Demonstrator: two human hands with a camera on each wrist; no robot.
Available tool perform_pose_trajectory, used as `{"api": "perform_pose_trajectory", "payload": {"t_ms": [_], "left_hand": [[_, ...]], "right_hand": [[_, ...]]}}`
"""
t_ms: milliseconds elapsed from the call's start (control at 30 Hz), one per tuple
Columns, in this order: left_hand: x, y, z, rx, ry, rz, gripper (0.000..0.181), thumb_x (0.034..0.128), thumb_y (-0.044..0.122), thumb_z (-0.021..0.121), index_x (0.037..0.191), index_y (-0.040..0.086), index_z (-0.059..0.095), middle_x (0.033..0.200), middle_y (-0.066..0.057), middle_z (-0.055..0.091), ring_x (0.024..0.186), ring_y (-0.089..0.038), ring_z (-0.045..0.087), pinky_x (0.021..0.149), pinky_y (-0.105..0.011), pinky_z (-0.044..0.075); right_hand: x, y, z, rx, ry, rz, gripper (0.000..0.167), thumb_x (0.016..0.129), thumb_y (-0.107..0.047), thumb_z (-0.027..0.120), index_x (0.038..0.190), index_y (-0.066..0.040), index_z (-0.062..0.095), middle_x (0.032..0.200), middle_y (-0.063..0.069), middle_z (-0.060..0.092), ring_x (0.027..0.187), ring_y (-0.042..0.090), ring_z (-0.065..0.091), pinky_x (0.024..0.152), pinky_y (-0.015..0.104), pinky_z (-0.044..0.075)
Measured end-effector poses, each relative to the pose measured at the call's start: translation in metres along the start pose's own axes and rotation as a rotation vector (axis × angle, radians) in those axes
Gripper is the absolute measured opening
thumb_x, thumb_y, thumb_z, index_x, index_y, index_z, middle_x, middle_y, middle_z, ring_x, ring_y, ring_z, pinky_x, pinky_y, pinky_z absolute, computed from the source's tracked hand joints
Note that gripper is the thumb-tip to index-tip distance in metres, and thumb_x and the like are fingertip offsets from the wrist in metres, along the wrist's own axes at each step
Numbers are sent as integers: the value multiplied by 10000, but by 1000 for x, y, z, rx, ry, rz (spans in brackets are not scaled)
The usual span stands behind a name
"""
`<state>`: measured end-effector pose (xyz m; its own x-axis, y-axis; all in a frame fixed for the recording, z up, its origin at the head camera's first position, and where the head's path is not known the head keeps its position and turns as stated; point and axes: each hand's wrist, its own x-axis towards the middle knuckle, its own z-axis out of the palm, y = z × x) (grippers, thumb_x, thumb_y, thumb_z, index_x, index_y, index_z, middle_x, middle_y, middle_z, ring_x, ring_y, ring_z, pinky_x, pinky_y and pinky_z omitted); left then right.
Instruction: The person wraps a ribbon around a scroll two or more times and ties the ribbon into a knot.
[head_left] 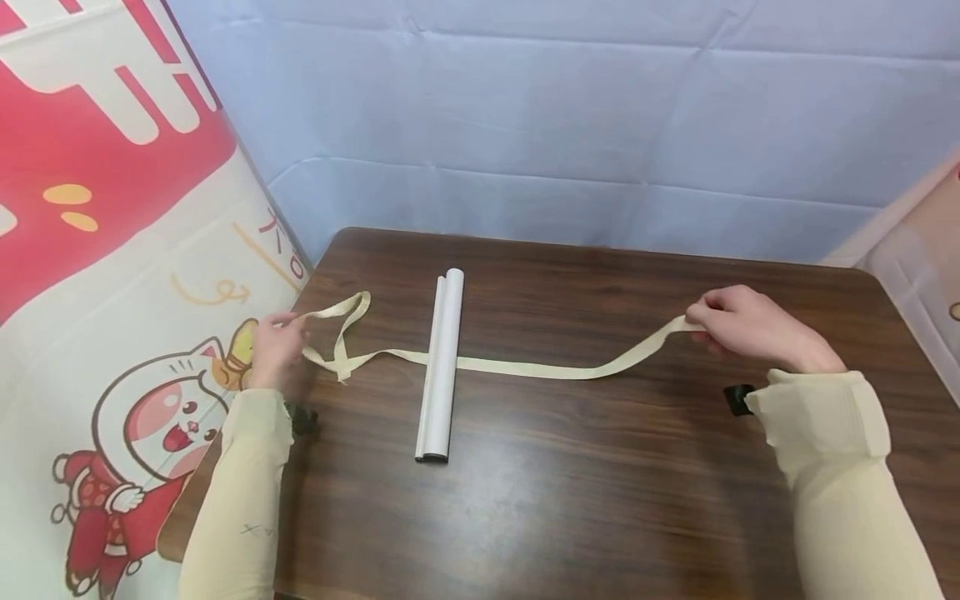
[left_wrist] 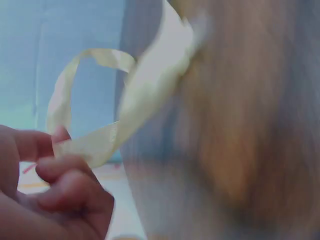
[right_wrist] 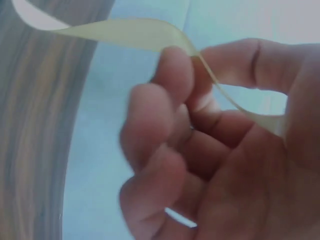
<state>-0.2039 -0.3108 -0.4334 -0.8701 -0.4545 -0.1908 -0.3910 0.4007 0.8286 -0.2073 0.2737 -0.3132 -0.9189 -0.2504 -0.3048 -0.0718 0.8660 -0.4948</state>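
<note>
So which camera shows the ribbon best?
The head view: it shows the ribbon running from left hand to right hand, under the white rods. The left wrist view shows only a blurry loop; the right wrist, a short stretch.

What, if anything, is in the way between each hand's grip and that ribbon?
Nothing visible: the left-hand grip and the right-hand grip each hold the pale ribbon directly. Between them, though, a long white object lies across the ribbon, covering a short stretch of it on the table.
</note>
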Motion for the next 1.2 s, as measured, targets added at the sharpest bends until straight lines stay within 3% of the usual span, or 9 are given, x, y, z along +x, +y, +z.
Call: {"api": "perform_pose_trajectory", "payload": {"t_ms": [100,233,367,567,733,900,1000,1133,1200], "left_hand": [[-7,-7,-7,224,64,-21,491,963,325,402,1309,-6,511,1254,-230,580,1078,-343,574,904,-455,467],[-12,-15,-14,439,67,-35,420,924,311,377,1134,28,606,1167,-220,604,983,-393,560,748,-495,452],[-12,-21,-16,510,76,-29,333,899,282,398,938,48,632,970,-190,630,810,-334,551,592,-405,409],[-12,-29,-10,595,73,49,243,868,220,512,947,7,600,1006,-249,621,861,-404,562,652,-506,434],[-18,-23,1,577,70,218,500,751,38,579,1232,-64,490,1186,-348,490,1088,-511,475,869,-615,421],[-16,-11,20,609,9,532,605,667,-98,586,1262,0,540,1242,-327,455,1141,-514,429,953,-602,377],[-13,-5,33,682,-70,690,519,731,-87,565,1227,63,601,1270,-284,459,1138,-498,459,908,-595,412],[-15,3,51,711,-156,736,373,828,8,536,1175,71,657,1304,-235,487,1132,-473,487,860,-578,442],[-19,9,58,658,-171,730,311,855,51,553,1144,38,666,1280,-219,524,1132,-455,487,882,-564,427]], "right_hand": [[5,-14,-3,41,41,-24,312,952,-240,369,915,-59,621,738,1,610,641,111,534,596,253,393],[10,-34,-5,84,79,-62,299,948,-250,391,933,-74,632,783,24,628,693,145,536,617,264,400],[16,-56,-6,104,97,-102,291,937,-250,384,945,-97,631,842,30,643,747,159,542,665,265,416],[31,-89,-5,149,122,-195,264,936,-235,425,945,-81,639,838,31,660,709,156,581,632,266,442],[47,-113,0,198,128,-261,239,925,-204,452,934,-62,644,803,21,669,688,178,622,641,271,489],[65,-136,10,215,99,-315,233,911,-192,443,926,-73,643,814,32,669,709,233,632,663,276,489],[75,-149,16,236,76,-345,235,915,-193,446,941,-73,646,825,44,679,712,235,638,679,279,495],[86,-161,26,309,41,-362,207,947,-201,495,963,-62,648,806,27,685,703,179,641,680,265,510],[92,-167,32,365,16,-362,194,954,-192,519,972,-47,647,801,31,691,697,164,641,664,253,517]]}}
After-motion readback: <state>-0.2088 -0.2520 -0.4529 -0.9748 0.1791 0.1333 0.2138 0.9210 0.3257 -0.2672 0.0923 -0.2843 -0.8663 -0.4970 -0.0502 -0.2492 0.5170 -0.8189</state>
